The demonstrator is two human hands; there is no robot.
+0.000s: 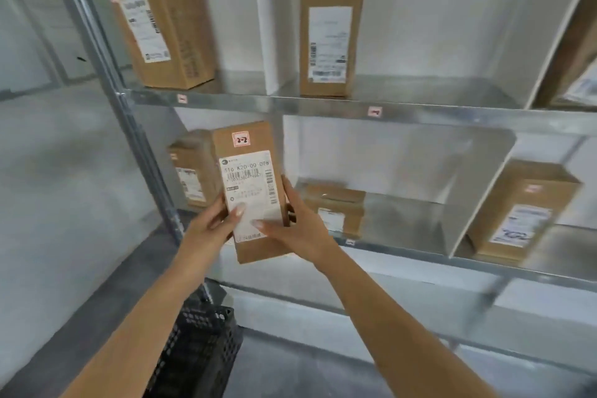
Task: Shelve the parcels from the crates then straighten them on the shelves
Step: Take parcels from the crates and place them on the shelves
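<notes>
Hands were both clamped on the held parcel (250, 171): left hand (214, 224) at its lower left edge, thumb across the label; right hand (292, 226) along its lower right edge. Directly beyond lay the middle shelf (420, 257), with a standing parcel (190, 171) at left and a low parcel (336, 203) at right; the held parcel was clear of the shelf, long axis upright, top tipped slightly left; a forward push appeared required. Below sat the black crate (200, 352). Its red-bordered sticker (241, 139) read "2-2"; the label line read roughly "516 K2D-00 028"; shelf-edge tags were illegible.
</notes>
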